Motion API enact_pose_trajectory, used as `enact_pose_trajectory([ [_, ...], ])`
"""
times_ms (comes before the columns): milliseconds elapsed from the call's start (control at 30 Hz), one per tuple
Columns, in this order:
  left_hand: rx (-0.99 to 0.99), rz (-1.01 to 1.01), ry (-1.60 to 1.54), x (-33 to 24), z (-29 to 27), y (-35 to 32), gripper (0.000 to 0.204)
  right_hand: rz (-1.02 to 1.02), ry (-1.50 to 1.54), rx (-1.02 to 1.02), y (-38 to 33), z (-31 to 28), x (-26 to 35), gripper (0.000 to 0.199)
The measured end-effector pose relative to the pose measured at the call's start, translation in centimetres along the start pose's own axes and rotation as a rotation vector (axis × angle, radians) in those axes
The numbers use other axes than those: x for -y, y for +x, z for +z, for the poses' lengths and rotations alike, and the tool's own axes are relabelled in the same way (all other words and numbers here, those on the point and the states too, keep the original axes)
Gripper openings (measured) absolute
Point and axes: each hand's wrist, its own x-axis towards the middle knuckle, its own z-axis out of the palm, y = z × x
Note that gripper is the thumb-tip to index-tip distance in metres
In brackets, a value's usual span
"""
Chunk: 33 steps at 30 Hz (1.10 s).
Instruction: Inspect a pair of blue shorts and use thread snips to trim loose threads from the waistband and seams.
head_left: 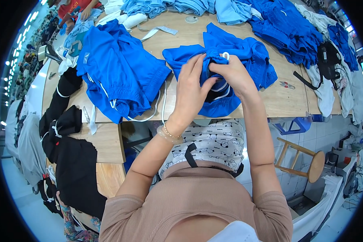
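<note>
Bunched at the table's front edge lies a pair of bright blue shorts [252,54] with an elastic waist. My left hand [189,84] grips its gathered waistband from the left, thumb and fingers pinching the cloth. On the other side my right hand [236,76] pinches the same gathered fabric, its fingertips close to the left ones. A white drawstring [226,55] loops up beside the right fingers; more white cord shows inside the waist opening. Part of the waistband is hidden behind my fingers. Left of my hands rests more blue shorts [121,68], white cords trailing from its waist.
Thread snips [287,85] lie to the right on the wooden table [286,103]. A blue garment pile [286,32] and light blue cloth [232,11] fill the far side. Black garments [74,165] hang at the left. A wooden stool [316,166] stands right; another person [74,8] works far left.
</note>
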Motion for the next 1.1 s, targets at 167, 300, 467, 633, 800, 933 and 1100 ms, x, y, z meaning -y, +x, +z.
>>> enact_pose_trajectory([
  [167, -0.200, -0.090, -0.085, -0.6, -1.0, 0.1, 0.031, -0.006, -0.005, -0.093, -0.4, -0.1, 0.4, 0.008],
  [300, -0.165, -0.052, -0.137, -2.1, -0.6, -0.5, 0.020, -0.037, -0.079, -0.102, -0.1, 0.6, -0.3, 0.016],
  [467, -0.106, -0.090, -0.179, 0.0, -0.6, -0.6, 0.013, -0.003, -0.085, -0.073, -0.4, 0.6, -0.1, 0.016],
  [633, 0.047, -0.517, -0.887, 1.8, -2.3, 0.0, 0.010, -0.022, 0.101, -0.053, -0.8, -0.2, 0.6, 0.007],
  [800, 0.089, -0.579, -1.042, 1.2, -3.7, 1.2, 0.015, 0.091, 0.263, 0.081, -1.1, -0.7, 1.3, 0.006],
  [933, 0.103, -0.633, -1.113, 0.7, -3.7, 1.3, 0.016, 0.129, 0.367, 0.178, -1.2, -1.1, 1.0, 0.010],
  [1100, 0.022, -0.663, -1.178, 0.6, -3.6, 1.6, 0.017, 0.196, 0.541, 0.215, -0.8, -1.2, 0.1, 0.011],
])
